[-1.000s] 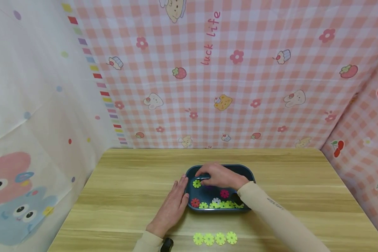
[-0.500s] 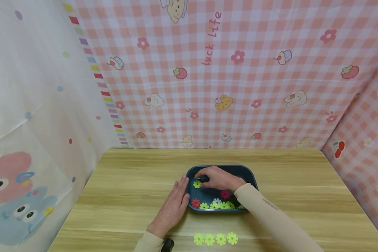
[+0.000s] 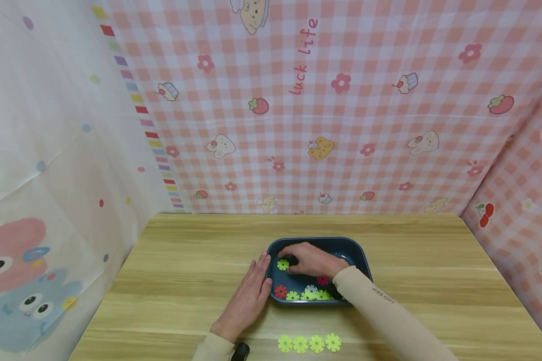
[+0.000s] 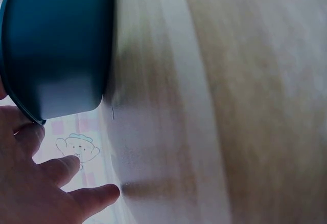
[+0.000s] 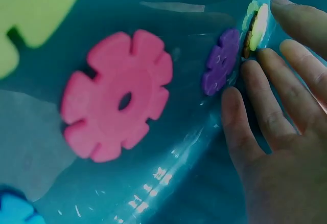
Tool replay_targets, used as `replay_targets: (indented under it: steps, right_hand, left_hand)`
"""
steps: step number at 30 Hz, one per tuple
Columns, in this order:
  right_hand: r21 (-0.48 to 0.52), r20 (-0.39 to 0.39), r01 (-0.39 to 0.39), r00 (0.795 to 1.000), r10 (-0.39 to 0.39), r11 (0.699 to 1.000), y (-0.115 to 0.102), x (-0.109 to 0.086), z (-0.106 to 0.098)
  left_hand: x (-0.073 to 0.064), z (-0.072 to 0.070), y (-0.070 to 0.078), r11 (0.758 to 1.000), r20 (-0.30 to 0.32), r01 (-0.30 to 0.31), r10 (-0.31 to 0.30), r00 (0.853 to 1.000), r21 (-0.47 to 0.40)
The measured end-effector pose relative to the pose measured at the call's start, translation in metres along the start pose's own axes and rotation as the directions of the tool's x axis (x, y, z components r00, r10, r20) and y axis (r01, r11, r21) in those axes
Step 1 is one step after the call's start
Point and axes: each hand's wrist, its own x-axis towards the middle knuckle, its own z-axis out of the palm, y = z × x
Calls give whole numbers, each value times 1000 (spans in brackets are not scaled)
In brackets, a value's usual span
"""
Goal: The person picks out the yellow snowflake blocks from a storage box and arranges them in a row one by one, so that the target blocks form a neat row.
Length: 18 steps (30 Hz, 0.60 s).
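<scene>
My right hand point(image 3: 313, 259) is inside a dark blue tray point(image 3: 364, 260), its fingers loosely bent. In the right wrist view its fingertips lie close to a yellow-green notched disc point(image 5: 260, 25) and a purple notched disc point(image 5: 221, 62) at the tray wall; whether they touch cannot be told. A dark disc lies partly hidden behind the yellow-green one. A pink notched disc point(image 5: 118, 96) lies nearer the wrist camera. My left hand point(image 3: 245, 294) lies along the tray's left side, fingertips at its rim.
Several yellow-green discs point(image 3: 308, 296), a red disc point(image 3: 281, 291) and a white disc point(image 3: 311, 289) lie along the tray's near side. On the wooden table point(image 3: 185, 260), several more yellow-green discs point(image 3: 300, 344) form a row in front. A checked cloth point(image 3: 271, 125) hangs behind.
The right hand has moved slightly down and toward the near side within the tray. The left hand and the row of discs have stayed in place.
</scene>
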Motion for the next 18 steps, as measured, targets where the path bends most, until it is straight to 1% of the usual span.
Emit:
replay_targets:
  steps: [9,18]
  right_hand:
    - [-32,5,-8,1000,8,999,-3,1,2]
    - [-72,10,3,1000,-2,997,-3,0,4]
  left_hand:
    - [0,-1,0,1000,1,-5,5,1000,4]
    - [0,0,0,1000,0,-8,8,1000,3]
